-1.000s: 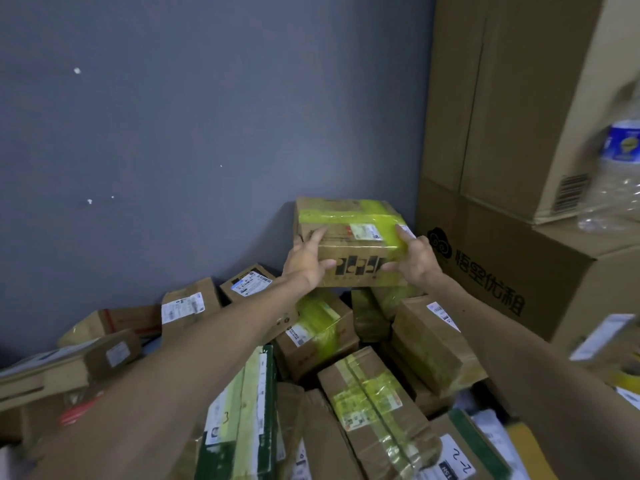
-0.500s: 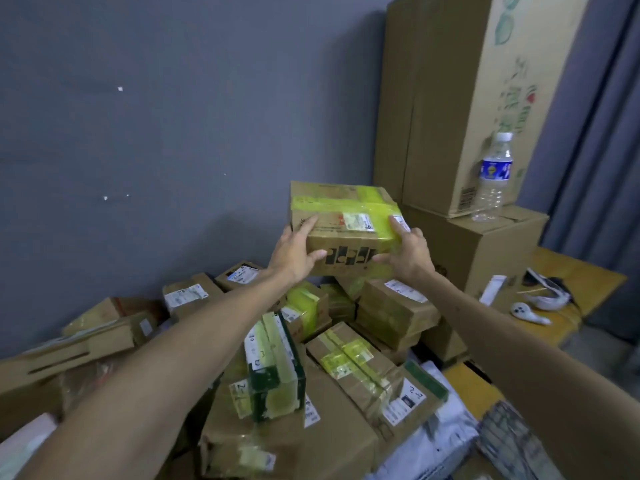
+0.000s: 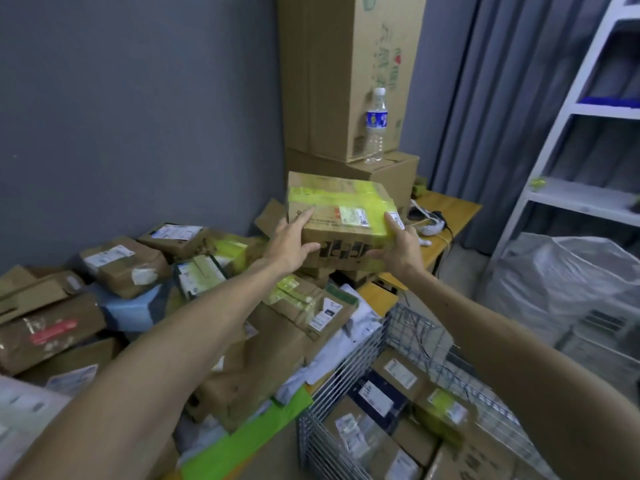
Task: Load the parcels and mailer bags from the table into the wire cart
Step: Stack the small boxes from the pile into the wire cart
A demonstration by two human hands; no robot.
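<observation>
A cardboard parcel (image 3: 341,216) bound with yellow-green tape is held in the air above the heap of parcels. My left hand (image 3: 291,244) grips its left end, thumb under the front face, fingers along the side. My right hand (image 3: 398,249) grips its right end. Below them a pile of brown parcels (image 3: 124,265) and white mailer bags (image 3: 356,327) covers the wooden table (image 3: 453,206). The wire cart (image 3: 343,375) stands at the lower right and holds several labelled parcels.
Two big cartons (image 3: 346,74) are stacked at the back against the grey wall, with a water bottle (image 3: 375,126) on the lower one. A white shelf unit (image 3: 568,140) and plastic-wrapped goods (image 3: 568,289) stand on the right, before a grey curtain.
Both hands have carried the taped parcel up off the heap and to the right. My view has swung right and down, bringing the wire cart and the shelf into sight.
</observation>
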